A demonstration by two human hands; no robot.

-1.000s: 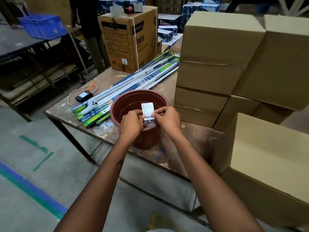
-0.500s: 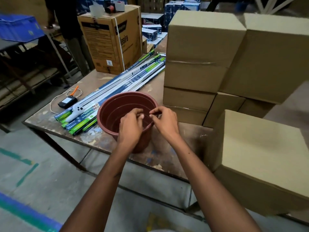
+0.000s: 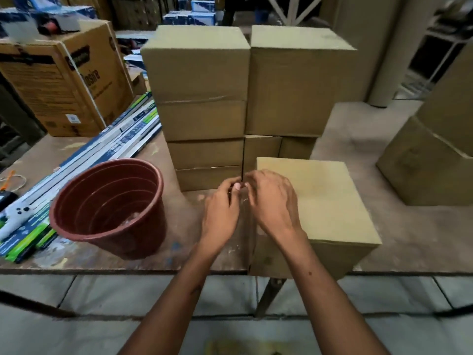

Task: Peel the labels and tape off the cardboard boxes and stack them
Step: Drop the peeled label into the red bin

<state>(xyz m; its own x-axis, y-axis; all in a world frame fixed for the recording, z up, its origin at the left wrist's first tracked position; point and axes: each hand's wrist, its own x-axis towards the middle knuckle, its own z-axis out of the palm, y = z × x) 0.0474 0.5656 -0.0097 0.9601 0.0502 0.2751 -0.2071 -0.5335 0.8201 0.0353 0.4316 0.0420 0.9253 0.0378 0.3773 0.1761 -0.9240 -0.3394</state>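
My left hand (image 3: pixel 221 211) and my right hand (image 3: pixel 271 203) hover close together above the table (image 3: pixel 399 234), fingertips touching. They hang just left of a plain cardboard box (image 3: pixel 322 201) at the front edge. The left fingers are curled; the right fingers hang loosely bent. No label or tape shows between them, and the image is blurred there. Behind them stand stacked plain boxes (image 3: pixel 202 73), with a second column (image 3: pixel 294 80) beside them. A brown plastic pot (image 3: pixel 110 201) stands to the left, with crumpled clear scraps at its bottom.
A printed carton (image 3: pixel 64 80) stands at the back left. Long green and blue packages (image 3: pixel 122 139) lie across the table beside the pot. More plain boxes (image 3: pixel 430 162) stand at the right. The front box overhangs the table edge a little.
Both hands left the pot and moved right to the front box. The white label held a second ago is gone from view. The camera view swung right.
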